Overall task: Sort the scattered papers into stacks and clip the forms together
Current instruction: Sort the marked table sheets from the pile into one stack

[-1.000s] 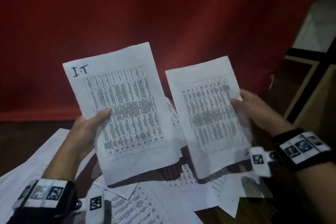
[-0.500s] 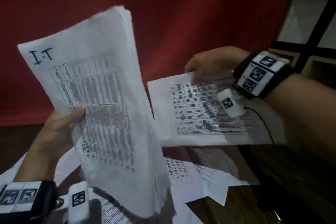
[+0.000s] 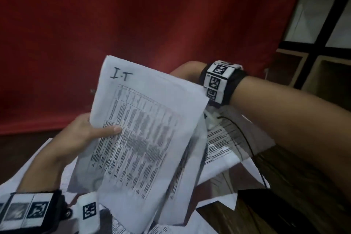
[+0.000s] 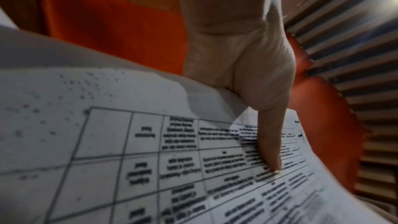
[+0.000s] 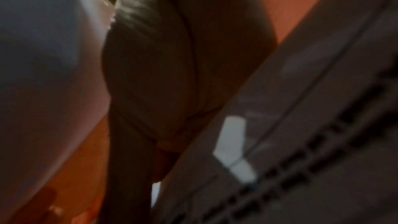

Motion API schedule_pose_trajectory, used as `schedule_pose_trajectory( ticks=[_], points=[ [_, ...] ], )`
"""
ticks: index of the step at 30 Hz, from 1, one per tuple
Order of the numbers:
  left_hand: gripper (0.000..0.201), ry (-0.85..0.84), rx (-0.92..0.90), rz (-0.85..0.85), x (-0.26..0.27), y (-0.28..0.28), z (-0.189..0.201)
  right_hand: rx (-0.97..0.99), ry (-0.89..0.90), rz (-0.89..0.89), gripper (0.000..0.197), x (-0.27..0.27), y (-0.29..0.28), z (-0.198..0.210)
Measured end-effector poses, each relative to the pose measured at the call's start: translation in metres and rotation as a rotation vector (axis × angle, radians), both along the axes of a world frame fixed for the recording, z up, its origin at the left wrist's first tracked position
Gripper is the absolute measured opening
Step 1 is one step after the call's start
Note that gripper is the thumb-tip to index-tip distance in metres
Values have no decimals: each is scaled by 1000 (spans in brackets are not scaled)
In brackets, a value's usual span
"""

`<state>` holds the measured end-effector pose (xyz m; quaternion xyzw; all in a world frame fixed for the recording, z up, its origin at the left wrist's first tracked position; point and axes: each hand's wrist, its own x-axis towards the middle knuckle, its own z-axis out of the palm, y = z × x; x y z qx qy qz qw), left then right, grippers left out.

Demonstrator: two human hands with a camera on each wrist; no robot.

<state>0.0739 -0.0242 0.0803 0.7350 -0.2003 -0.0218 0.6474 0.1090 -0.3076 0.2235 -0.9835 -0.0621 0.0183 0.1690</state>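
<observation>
A stack of printed forms [image 3: 144, 138], marked "I.T" at the top, is held up tilted in front of me. My left hand [image 3: 91, 133] grips its left edge, thumb [image 4: 271, 142] pressed on the printed table of the top form [image 4: 129, 159]. My right hand [image 3: 187, 70] reaches behind the stack's top right corner, fingers hidden. It holds a second printed sheet [image 3: 224, 138] that runs under the wrist and behind the stack. In the dark, blurred right wrist view, the palm [image 5: 161, 74] lies against that sheet [image 5: 301, 125].
Several loose printed papers [image 3: 218, 182] lie scattered on the dark wooden table [image 3: 284, 195] below my hands, more at the left [image 3: 38, 167]. A red cloth [image 3: 133, 15] hangs behind. Wooden shelving [image 3: 322, 66] stands at the right. A black cable [image 3: 247, 138] trails from the right wrist.
The two bundles were held apart; my right hand has swung its sheet flat, then over to the left and behind the "I.T" stack. The stack has shifted right and tilted.
</observation>
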Motion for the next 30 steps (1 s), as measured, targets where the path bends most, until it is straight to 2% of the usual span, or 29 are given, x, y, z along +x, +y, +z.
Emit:
schedule_pose_trajectory(
  ticks=[1,3,4,6,8,9,11,12,13,14,17,19,20,22,23,25,27,30],
  points=[
    [33,-8,32,17,-2,-1,3,24,-23,23,33,-4,6,0],
    [46,-55,105,43,-5,-3,6,196,12,48,21,3,5,-5],
    [49,-80,119,54,-8,-5,8,221,26,56,29,3,7,-6],
    [39,-102,107,44,-16,-13,13,228,42,134,41,-3,15,-8],
    [31,-85,111,27,-20,-19,14,355,110,239,65,-12,16,-8],
    [29,-76,120,18,-20,-21,13,421,149,305,70,-19,18,-6],
    [29,-61,138,17,-17,-23,9,578,201,371,58,-29,13,-8],
    [29,-60,143,16,-14,-23,6,631,174,383,40,-33,11,-10],
    [30,-60,136,25,-13,-24,5,605,158,401,21,-40,15,-7],
    [30,-70,128,33,-10,-25,3,484,138,401,15,-43,19,-2],
    [18,-92,86,103,-7,-22,-1,51,104,467,18,-39,23,26],
    [15,-99,36,168,-3,-12,-5,-56,-71,439,17,-24,0,41],
    [18,-103,15,202,0,-4,-9,8,-209,333,27,-15,-22,44],
    [22,-96,-5,266,3,10,-14,355,-445,109,44,-9,-70,31],
    [27,-97,-13,284,5,16,-17,537,-453,22,55,-7,-89,17],
    [41,-106,-58,305,10,24,-21,783,-228,-78,82,-8,-106,-27],
    [58,-104,-118,325,14,25,-24,925,14,0,102,-12,-98,-75],
    [68,-82,-170,348,20,16,-27,1213,40,99,131,-23,-68,-127]
  ],
)
